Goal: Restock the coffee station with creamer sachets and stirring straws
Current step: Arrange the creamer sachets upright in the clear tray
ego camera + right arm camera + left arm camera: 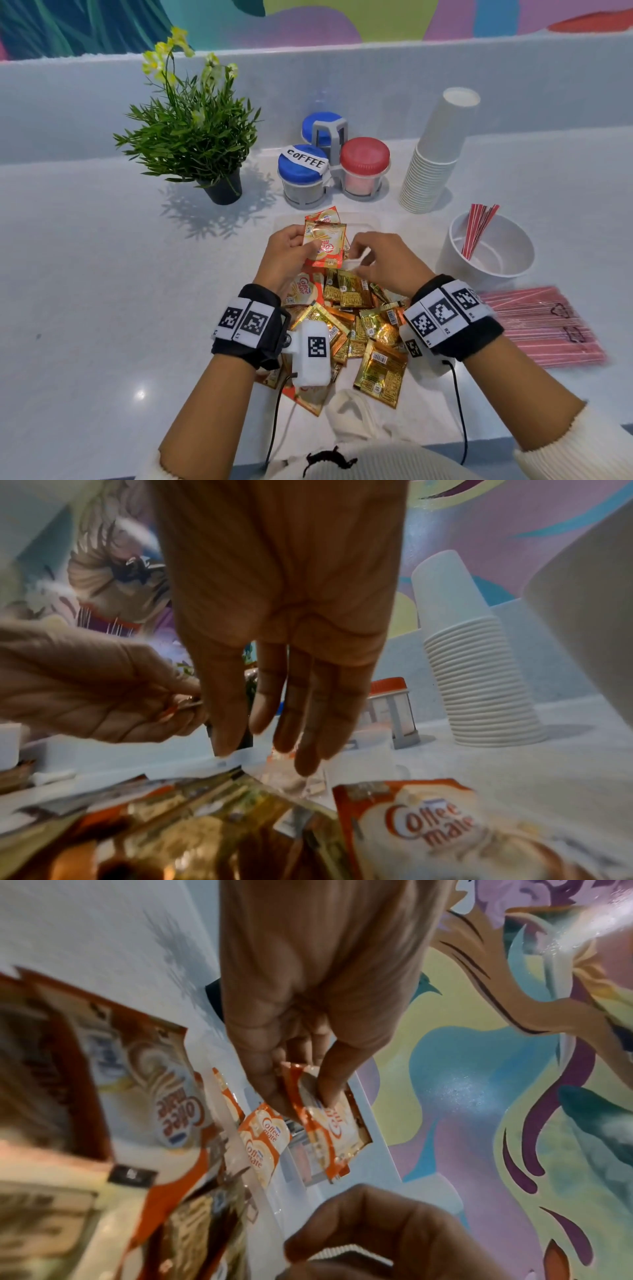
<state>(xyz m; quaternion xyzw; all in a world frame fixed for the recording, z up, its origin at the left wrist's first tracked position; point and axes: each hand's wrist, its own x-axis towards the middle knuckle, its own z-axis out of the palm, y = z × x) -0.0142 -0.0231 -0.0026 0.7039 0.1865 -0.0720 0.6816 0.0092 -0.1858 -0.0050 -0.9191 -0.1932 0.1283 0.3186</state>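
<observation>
Showing orange-and-cream creamer sachet [324, 244], glossy, flat

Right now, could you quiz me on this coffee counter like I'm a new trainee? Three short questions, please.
1. True or false: the left hand pinches a creamer sachet.
2. Which is in the white tub? A) cups B) red straws C) sachets
3. Fill in: the blue-lidded jar bears the label ____.

Key:
1. True; thumb and fingers pinch it above the pile.
2. B; a few lean inside, and a sealed pack of straws lies beside the tub.
3. COFFEE.
</observation>
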